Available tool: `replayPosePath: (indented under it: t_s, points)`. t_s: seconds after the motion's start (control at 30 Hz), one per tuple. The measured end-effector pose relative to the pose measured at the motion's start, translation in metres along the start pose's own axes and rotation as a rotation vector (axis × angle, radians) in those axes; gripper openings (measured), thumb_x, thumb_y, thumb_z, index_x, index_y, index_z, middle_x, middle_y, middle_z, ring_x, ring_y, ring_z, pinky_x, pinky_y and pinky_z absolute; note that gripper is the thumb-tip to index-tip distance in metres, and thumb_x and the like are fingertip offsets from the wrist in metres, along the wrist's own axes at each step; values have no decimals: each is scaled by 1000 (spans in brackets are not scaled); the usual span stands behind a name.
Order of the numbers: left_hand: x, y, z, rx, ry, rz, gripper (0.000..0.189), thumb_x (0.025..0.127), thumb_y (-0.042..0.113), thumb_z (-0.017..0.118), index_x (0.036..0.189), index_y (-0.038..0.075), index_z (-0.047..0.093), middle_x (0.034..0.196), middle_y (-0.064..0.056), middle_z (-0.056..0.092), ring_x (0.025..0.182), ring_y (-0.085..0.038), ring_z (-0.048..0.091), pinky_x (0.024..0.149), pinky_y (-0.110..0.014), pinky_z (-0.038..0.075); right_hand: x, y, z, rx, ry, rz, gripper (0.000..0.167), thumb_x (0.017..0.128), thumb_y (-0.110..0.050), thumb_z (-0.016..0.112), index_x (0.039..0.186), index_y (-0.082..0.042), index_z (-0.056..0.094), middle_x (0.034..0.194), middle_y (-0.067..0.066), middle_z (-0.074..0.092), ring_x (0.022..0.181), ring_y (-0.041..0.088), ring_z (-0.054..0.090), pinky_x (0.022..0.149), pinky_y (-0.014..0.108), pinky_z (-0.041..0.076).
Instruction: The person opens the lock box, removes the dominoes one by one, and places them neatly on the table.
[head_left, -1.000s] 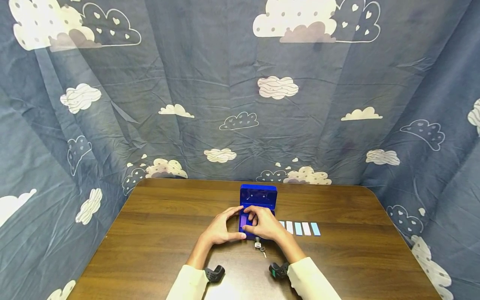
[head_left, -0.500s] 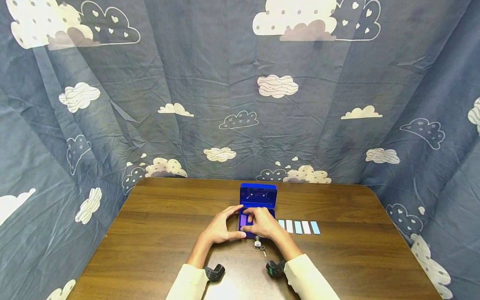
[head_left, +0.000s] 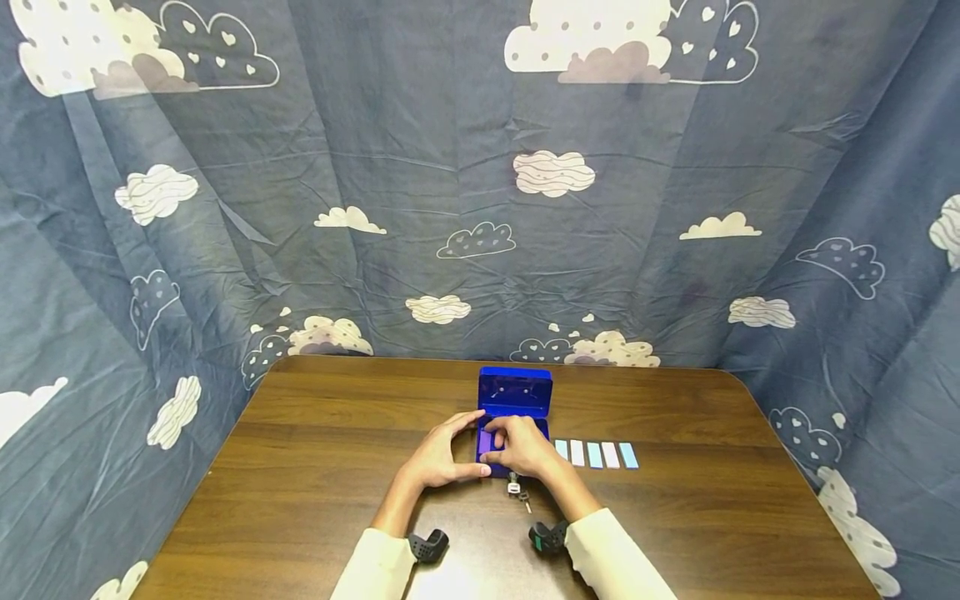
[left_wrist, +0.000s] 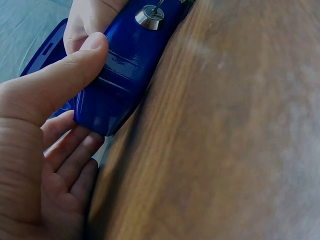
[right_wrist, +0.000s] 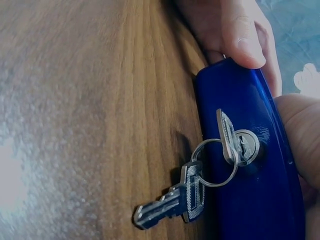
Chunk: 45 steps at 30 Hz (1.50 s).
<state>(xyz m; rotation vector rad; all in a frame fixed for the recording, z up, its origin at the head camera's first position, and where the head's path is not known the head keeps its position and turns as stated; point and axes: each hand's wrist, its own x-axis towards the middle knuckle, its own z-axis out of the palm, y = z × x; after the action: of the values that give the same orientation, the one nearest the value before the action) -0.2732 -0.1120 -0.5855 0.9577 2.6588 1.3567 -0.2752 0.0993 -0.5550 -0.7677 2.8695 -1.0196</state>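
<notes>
In the head view a small blue cash box (head_left: 514, 412) stands on the table with its lid raised. My left hand (head_left: 438, 454) holds the box by its left end, thumb (left_wrist: 75, 70) on the front corner and fingers behind. The right hand (head_left: 525, 446) reaches down inside; its thumb and index finger pinch a purple rectangular block (head_left: 486, 440) by its ends, at the left of the box. In the right wrist view one key (right_wrist: 227, 132) sits in the front lock (right_wrist: 247, 147), and a second key (right_wrist: 170, 200) hangs from the ring. The right fingertips are hidden in both wrist views.
To the right of the box, several light blue and white rectangular pieces (head_left: 594, 454) lie in a row on the brown wooden table (head_left: 337, 417). A dark blue curtain (head_left: 465, 167) with cloud prints hangs behind and on both sides.
The right hand has shifted slightly left within the box, its thumb and index finger coming in around the purple block. My left hand and the box stay in place.
</notes>
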Motion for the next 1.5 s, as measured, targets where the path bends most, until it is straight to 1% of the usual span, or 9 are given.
replayPosePath:
  t_s: [0.3,0.4,0.57,0.67,0.83,1.03,1.27,1.33,1.5]
  points:
    - [1,0,0,7,-2,9,92,78,41,88,155,16,46,149,-6,57,136,-25,55,115,-50,45,-4,1,-1,36,23,-16,43,74,-17,92,108,0,74,75,5,68,59,1,52,54,19,47]
    - [1,0,1,12,-7,7,92,78,40,88,155,15,46,150,-6,56,136,-25,55,115,-50,45,-5,0,-3,56,2,1,43,75,-14,91,110,1,73,78,6,69,60,1,54,56,18,48]
    - [-1,0,1,12,-11,-5,91,77,40,88,154,14,47,150,-6,57,137,-25,55,115,-51,44,-7,-3,-6,99,-29,-4,42,76,-11,90,112,3,71,81,8,71,62,1,56,57,18,50]
    - [-1,0,1,5,-10,-9,91,77,40,88,154,14,47,149,-6,57,136,-25,55,114,-51,44,-7,-5,-9,111,-36,-12,42,77,-10,90,111,4,71,81,9,72,62,0,57,56,16,51]
    - [0,-1,1,6,-4,-14,92,77,40,89,155,15,46,150,-5,57,138,-24,54,116,-50,44,-7,-4,-12,103,-22,-19,42,76,-9,90,111,3,70,79,8,72,62,4,60,56,17,51]
    - [1,-1,0,5,-1,-18,93,76,40,89,155,15,46,152,-6,54,140,-25,52,117,-50,42,-8,-4,-22,97,-19,0,44,76,-10,90,113,2,70,81,5,71,63,5,60,58,17,51]
    - [0,1,-1,7,1,-7,93,77,41,88,155,14,46,154,-7,54,140,-27,53,116,-51,43,-12,-5,-35,129,-18,5,43,77,-10,89,114,1,70,82,9,72,66,11,62,60,18,51]
    - [0,2,-1,14,0,-3,93,77,42,88,155,14,46,154,-7,54,140,-28,53,116,-52,43,-14,-4,-39,127,-15,1,42,78,-11,89,114,0,71,82,7,72,66,10,63,61,18,51]
    - [0,3,-2,6,-5,-17,93,77,41,88,155,16,46,154,-7,54,141,-27,52,117,-52,42,-16,0,-49,121,-7,5,42,78,-13,89,114,-1,71,82,6,72,67,9,63,63,19,51]
